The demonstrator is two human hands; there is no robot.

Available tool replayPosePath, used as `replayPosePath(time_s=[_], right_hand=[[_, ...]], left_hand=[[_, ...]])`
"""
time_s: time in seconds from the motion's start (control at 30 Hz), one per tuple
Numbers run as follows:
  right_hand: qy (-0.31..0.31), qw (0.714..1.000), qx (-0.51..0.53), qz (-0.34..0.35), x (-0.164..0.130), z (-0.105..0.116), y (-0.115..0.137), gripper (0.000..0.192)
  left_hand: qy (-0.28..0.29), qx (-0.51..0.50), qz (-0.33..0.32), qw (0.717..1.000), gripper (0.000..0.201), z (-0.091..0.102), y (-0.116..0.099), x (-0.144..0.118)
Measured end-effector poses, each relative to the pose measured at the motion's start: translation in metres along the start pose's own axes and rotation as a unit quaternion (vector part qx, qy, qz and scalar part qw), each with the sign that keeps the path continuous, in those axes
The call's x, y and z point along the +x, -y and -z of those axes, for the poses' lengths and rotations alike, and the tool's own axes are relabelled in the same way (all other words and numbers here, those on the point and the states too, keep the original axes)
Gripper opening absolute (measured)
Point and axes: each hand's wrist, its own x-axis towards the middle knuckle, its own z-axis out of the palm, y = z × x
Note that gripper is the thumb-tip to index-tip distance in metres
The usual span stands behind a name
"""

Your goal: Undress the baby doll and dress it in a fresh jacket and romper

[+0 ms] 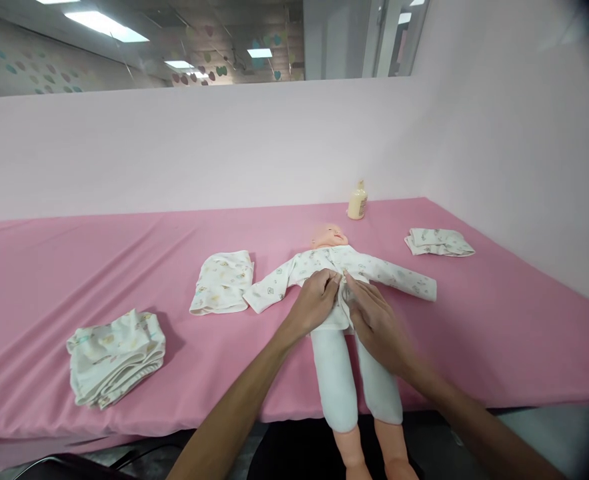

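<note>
A baby doll (330, 235) lies on its back on the pink-covered table (74, 267), head away from me, legs hanging over the near edge. It wears a white printed shirt (374, 267) with sleeves spread out and white pants (334, 373). My left hand (317, 300) pinches the shirt's front edge at the doll's belly. My right hand (377, 323) holds the other front edge just beside it. The two hands nearly touch over the shirt's middle.
A folded printed garment (223, 282) lies just left of the doll. A bundle of folded cloth (117, 357) sits near the front left edge. Another folded piece (439, 241) lies at the back right. A cream bottle (357, 200) stands by the pink wall.
</note>
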Motion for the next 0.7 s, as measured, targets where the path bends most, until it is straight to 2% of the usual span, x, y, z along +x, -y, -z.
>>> replayPosePath(time_s=[0.1, 0.2, 0.3, 0.4, 0.5, 0.6, 0.7], right_hand=[[0.011, 0.999, 0.009, -0.032, -0.010, 0.012, -0.008, 0.058], [0.024, 0.999, -0.007, -0.046, -0.031, 0.030, -0.027, 0.058], [0.081, 0.993, -0.021, -0.079, -0.056, 0.044, -0.046, 0.063], [0.116, 0.986, -0.055, -0.108, -0.068, 0.045, -0.053, 0.063], [0.074, 0.986, -0.068, -0.133, -0.067, 0.036, -0.052, 0.045], [0.022, 0.989, -0.032, -0.142, -0.062, 0.030, -0.050, 0.031], [-0.039, 0.986, 0.002, -0.165, -0.063, 0.036, -0.046, 0.026]], left_hand=[[-0.001, 0.042, -0.018, 0.999, 0.029, 0.007, -0.004, -0.015], [0.020, 0.106, -0.032, 0.994, 0.026, 0.020, -0.003, -0.045], [0.049, 0.136, 0.000, 0.989, 0.036, 0.030, 0.004, -0.078], [0.050, 0.167, 0.036, 0.984, 0.039, 0.032, 0.012, -0.096], [0.035, 0.210, 0.044, 0.976, 0.039, 0.024, 0.020, -0.098], [0.005, 0.209, 0.057, 0.976, 0.033, 0.017, 0.026, -0.095], [-0.033, 0.205, 0.097, 0.973, 0.018, 0.023, 0.028, -0.095]])
